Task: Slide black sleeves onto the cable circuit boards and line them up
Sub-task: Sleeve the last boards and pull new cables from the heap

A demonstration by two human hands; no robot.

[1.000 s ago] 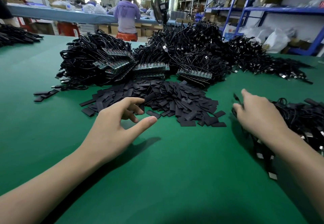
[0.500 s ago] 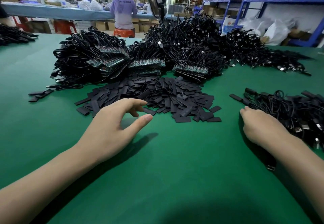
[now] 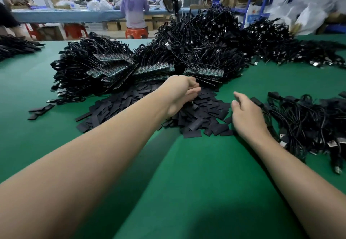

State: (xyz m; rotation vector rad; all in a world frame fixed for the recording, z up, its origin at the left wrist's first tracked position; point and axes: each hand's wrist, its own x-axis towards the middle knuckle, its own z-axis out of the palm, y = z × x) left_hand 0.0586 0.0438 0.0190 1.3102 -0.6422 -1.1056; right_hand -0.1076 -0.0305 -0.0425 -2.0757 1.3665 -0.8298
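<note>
Our left hand [image 3: 180, 93] has reached over the black sleeves [image 3: 207, 111] toward the circuit boards [image 3: 204, 71], maybe to fetch one, fingers [image 3: 193, 85] half curled, hold unclear; our right hand [image 3: 246, 115] is open.

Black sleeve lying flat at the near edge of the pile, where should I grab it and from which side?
Pinch the sleeve by its near long edge, coming from your side, likely with the right hand. It lies flat on the green mat with that edge free, while other sleeves crowd its far edge.
</note>
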